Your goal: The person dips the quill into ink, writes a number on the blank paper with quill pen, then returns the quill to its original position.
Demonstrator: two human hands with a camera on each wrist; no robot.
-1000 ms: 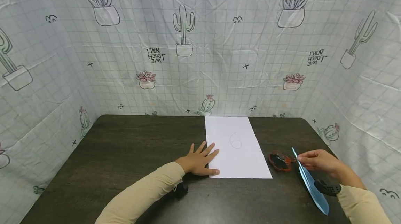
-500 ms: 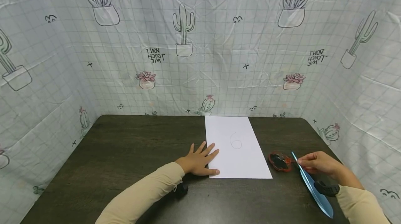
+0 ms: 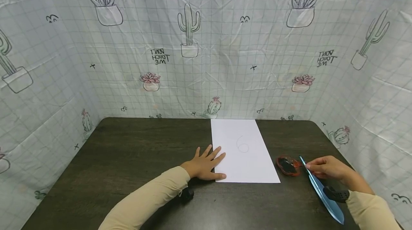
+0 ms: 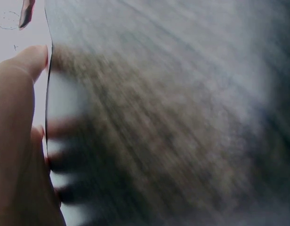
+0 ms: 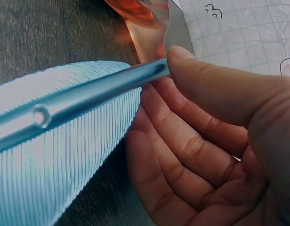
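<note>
My left hand (image 3: 206, 165) lies flat with spread fingers on the left edge of a white sheet of paper (image 3: 248, 169). A thin, faint line shaped like a 6 shows on the sheet. Between thumb and fingers, my right hand (image 3: 328, 169) pinches a blue feather-shaped quill (image 3: 325, 196) near the end of its shaft. Its wide, ridged vane (image 5: 88, 155) slants towards me. Beside the pinched end lies a see-through red-orange piece (image 3: 288, 166) with a dark middle. Part of this orange piece (image 5: 152, 33) shows behind the shaft in the right wrist view.
The dark wooden table (image 3: 128, 151) meets a light grid-patterned cloth (image 3: 225, 44) at the back and both sides. A black wrist device (image 3: 186, 195) is under the left sleeve; another black device (image 3: 336, 193) is at the right wrist.
The quill has shifted slightly: its thin end came a little towards me, and its vane end swung to the right. My left hand and the paper have stayed put.
</note>
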